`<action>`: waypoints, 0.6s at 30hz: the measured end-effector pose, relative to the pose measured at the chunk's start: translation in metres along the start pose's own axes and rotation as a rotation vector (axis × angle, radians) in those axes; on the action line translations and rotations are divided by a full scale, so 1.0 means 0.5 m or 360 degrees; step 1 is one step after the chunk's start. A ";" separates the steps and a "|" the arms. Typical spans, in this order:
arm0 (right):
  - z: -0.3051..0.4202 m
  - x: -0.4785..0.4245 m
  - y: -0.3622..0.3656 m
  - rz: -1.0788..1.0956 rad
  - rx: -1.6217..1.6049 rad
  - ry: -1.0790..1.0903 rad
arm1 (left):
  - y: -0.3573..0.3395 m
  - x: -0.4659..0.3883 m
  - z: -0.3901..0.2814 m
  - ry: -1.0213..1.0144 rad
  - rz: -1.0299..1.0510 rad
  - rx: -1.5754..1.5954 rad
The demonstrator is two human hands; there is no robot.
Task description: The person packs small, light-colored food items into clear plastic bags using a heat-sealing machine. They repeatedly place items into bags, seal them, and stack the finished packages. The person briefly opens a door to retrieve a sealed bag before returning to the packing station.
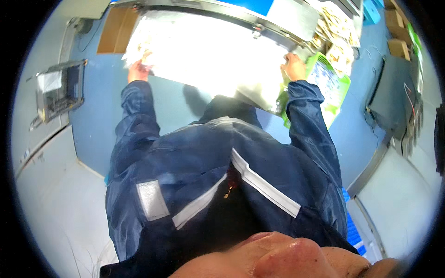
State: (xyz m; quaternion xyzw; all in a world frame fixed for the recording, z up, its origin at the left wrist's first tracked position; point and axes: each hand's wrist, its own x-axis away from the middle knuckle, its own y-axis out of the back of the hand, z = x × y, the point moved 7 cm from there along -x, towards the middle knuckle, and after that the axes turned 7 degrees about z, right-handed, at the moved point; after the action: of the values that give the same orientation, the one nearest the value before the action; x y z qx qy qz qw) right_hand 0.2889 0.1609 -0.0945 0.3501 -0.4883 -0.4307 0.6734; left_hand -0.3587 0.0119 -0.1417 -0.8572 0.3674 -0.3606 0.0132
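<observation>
A broad work surface (208,52) lies before me, so brightly lit that most of its detail is washed out. At its left end is my left hand (139,72), fingers bent by a small pile of pale, crumpled pieces (140,47). Glare hides whether those fingers grip anything. My right hand (294,67) is at the surface's right end, with its fingers curled at the edge; what lies under them is unclear. Just right of that hand stands a bright green plastic basket (335,95), holding white and bluish pieces. Something shiny and see-through (282,100) hangs by the surface's front right corner.
Pale, folded cloth-like items (335,31) are heaped beyond the basket. A cardboard box (117,29) stands at the far left on the blue floor (94,104). A dark metal frame (62,92) is at left, and a dark grey cabinet (393,92) at right.
</observation>
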 end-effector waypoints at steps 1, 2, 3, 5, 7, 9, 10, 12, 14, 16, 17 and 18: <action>-0.010 -0.004 0.010 -0.0097 -0.0091 -0.0019 | 0.007 -0.012 -0.006 -0.0020 -0.0035 -0.0231; -0.017 0.000 0.016 -0.0100 -0.0171 -0.0002 | 0.012 -0.020 -0.005 0.0089 -0.0111 -0.0383; -0.017 0.003 0.027 -0.0142 -0.0268 0.0049 | 0.013 -0.015 -0.012 -0.0015 -0.0177 -0.0456; 0.003 0.029 0.065 -0.0331 -0.0269 0.0219 | 0.023 0.024 -0.032 -0.0018 -0.0745 -0.0769; 0.052 0.085 0.118 -0.0670 -0.0075 0.0524 | -0.054 0.118 -0.090 -0.0945 -0.0959 -0.1259; 0.060 0.105 0.139 -0.0394 -0.0570 0.0294 | -0.172 0.195 -0.070 -0.1189 -0.0494 -0.1225; 0.069 0.121 0.132 -0.0092 -0.1062 0.0159 | -0.244 0.230 -0.016 -0.0974 0.0054 -0.0945; 0.113 0.170 0.122 0.0352 -0.1609 -0.0052 | -0.397 0.338 0.128 -0.0328 0.0734 -0.0949; 0.179 0.211 0.121 0.0501 -0.1571 0.0073 | -0.536 0.463 0.253 0.0173 0.1432 -0.1279; 0.230 0.241 0.122 0.0610 -0.1797 0.0261 | -0.616 0.534 0.302 0.0507 0.1542 -0.1000; 0.251 0.255 0.124 0.0738 -0.2169 0.0365 | -0.639 0.545 0.306 0.0584 0.1486 -0.0983; 0.246 0.259 0.129 0.0694 -0.2197 0.0308 | -0.652 0.543 0.290 0.0616 0.1449 -0.0880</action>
State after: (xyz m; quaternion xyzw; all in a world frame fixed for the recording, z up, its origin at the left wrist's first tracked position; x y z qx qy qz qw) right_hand 0.2059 0.0602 0.0431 -0.2229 -0.1026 -0.4636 0.8514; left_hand 0.0622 0.0409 0.0103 -0.5022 0.7765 -0.3595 -0.1251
